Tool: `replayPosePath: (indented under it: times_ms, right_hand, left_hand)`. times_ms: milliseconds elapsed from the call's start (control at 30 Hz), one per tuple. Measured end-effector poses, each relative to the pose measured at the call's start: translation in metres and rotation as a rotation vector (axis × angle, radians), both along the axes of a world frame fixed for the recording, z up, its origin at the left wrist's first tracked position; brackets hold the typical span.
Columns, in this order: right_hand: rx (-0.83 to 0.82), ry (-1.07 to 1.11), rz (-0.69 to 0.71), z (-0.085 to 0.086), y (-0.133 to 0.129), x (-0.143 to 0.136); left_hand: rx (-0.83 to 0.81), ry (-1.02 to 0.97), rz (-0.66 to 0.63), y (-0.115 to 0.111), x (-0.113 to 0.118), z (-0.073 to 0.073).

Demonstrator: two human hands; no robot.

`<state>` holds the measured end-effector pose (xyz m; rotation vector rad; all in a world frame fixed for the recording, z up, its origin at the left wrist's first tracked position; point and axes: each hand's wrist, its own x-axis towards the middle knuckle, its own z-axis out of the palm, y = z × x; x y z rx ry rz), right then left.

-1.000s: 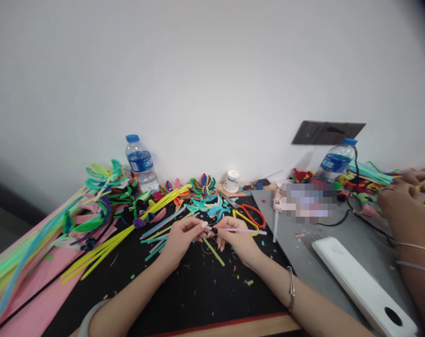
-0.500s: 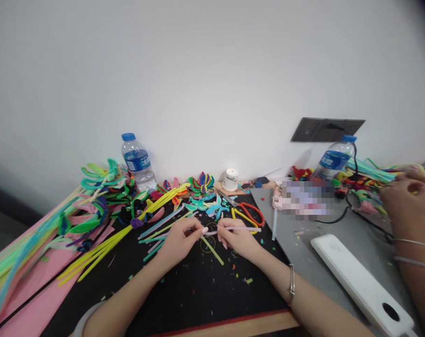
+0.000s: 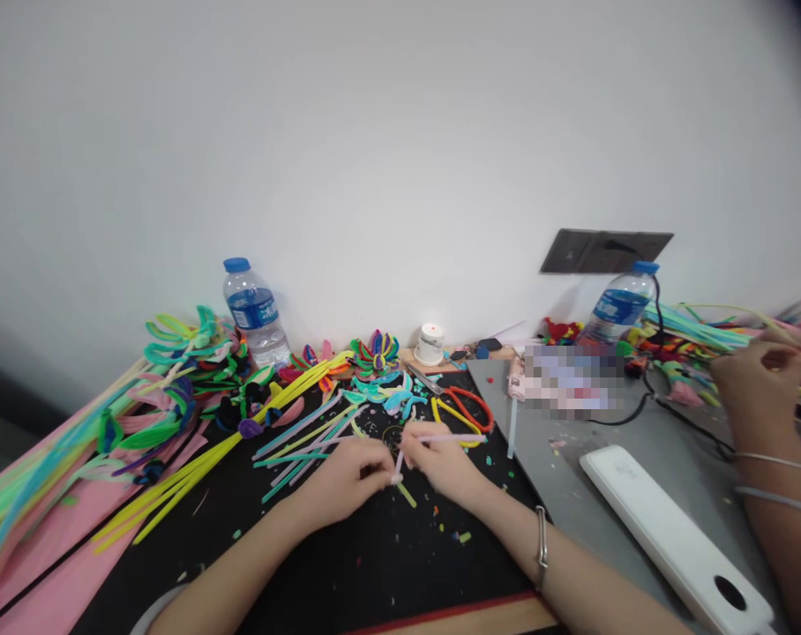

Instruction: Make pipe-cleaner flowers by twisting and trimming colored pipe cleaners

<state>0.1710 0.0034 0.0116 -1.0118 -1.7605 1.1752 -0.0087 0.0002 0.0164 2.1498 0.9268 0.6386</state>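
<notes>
A pale lilac pipe cleaner (image 3: pixel 453 437) runs between my two hands above the black mat (image 3: pixel 334 564). My left hand (image 3: pixel 348 481) is closed in a pinch on its lower end, where a small whitish bent tip shows. My right hand (image 3: pixel 440 463) is closed around it further up, and its free end sticks out to the right past the knuckles. A short yellow-green pipe cleaner (image 3: pixel 407 495) points down to the right from just beside my left fingertips; whether it is joined to the lilac one, I cannot tell.
Cut pipe cleaners (image 3: pixel 295 459), scissors with red handles (image 3: pixel 470 407) and a fuzzy multicoloured flower (image 3: pixel 376 353) lie beyond my hands. Water bottles (image 3: pixel 253 313) stand by the wall. At right are a white power strip (image 3: pixel 665 529) and another person's hand (image 3: pixel 754 388).
My left hand has moved down and toward me. The lilac pipe cleaner, straight across before, now bends downward between my hands. The view has shifted slightly.
</notes>
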Motion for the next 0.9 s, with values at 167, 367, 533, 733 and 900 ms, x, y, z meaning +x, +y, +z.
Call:
replayPosePath:
  times_ms: [167,367,533,733,900]
  right_hand:
    - [-0.093,0.209,-0.069,0.001,0.003,0.001]
    - [-0.157,0.27,0.007,-0.001,-0.001,-0.003]
    - [-0.134,0.253,0.012,0.0,0.0,-0.001]
    - [-0.152,0.234,0.024,-0.001,0.0,-0.001]
    - [-0.17,0.228,0.003,0.001,0.001,-0.001]
  left_hand:
    - [-0.064,-0.286,0.368,0.005,-0.003,-0.01]
    - [0.205,-0.282,0.431,0.004,-0.009,-0.011]
    - [0.27,-0.207,0.363,0.004,-0.009,-0.006]
    - [0.344,-0.205,0.326,0.001,-0.009,-0.002]
    - [0.271,-0.236,0.306,0.001,-0.008,-0.001]
